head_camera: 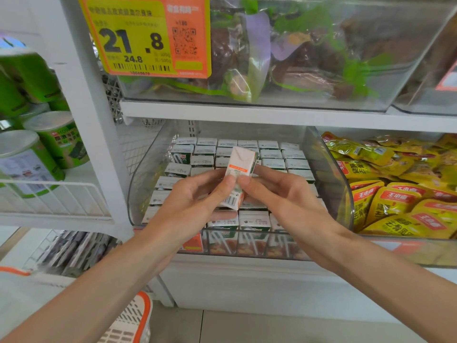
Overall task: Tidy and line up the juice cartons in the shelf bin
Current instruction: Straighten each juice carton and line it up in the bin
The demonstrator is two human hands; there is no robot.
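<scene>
A small white juice carton (241, 163) with an orange stripe is held tilted above the clear shelf bin (329, 169). My left hand (195, 201) pinches its lower left side with thumb and fingers. My right hand (279, 194) pinches its lower right side. Below them, several rows of green-and-white juice cartons (272, 154) stand upright in the bin, tops showing. A few cartons at the bin's left (179, 154) sit slightly askew. The hands hide the cartons in the middle of the bin.
Yellow snack packets (395, 191) fill the bin to the right. Green canisters (49, 142) stand on the wire shelf to the left. A clear bin of bagged goods (296, 58) with a yellow price tag (138, 35) sits above. An orange-and-white basket (133, 320) lies below.
</scene>
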